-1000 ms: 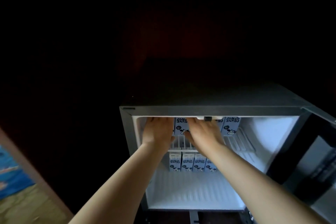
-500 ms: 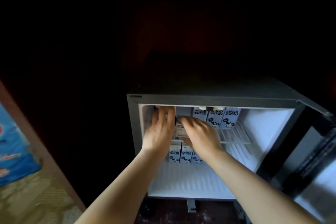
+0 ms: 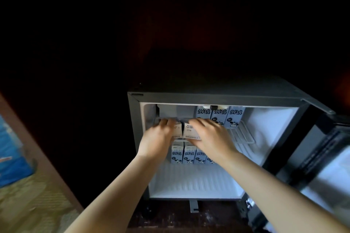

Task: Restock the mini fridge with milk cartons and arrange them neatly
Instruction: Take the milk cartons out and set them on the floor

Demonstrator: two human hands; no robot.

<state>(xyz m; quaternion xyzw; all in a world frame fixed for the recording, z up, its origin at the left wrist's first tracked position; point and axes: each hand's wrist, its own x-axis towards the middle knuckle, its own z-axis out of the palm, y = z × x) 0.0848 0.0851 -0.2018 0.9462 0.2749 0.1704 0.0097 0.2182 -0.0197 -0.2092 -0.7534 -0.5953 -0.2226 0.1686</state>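
Centre frame, inside open mini fridge [image 3: 227, 97]: left hand [image 3: 158, 139] curled round one milk carton [image 3: 177, 131]; right hand [image 3: 211, 137] clasping neighbour carton [image 3: 190, 133], at wire shelf [image 3: 244, 134] front; three upright cartons [image 3: 219, 115] right of them; carton row [image 3: 188, 155] below

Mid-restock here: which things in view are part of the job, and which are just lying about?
Job: mini fridge; wire shelf; three upright cartons at its back; lower carton row; left grip holding the left carton; right grip holding the right carton.
Lying about: blue box at far left, contents unclear; woven surface beside it.
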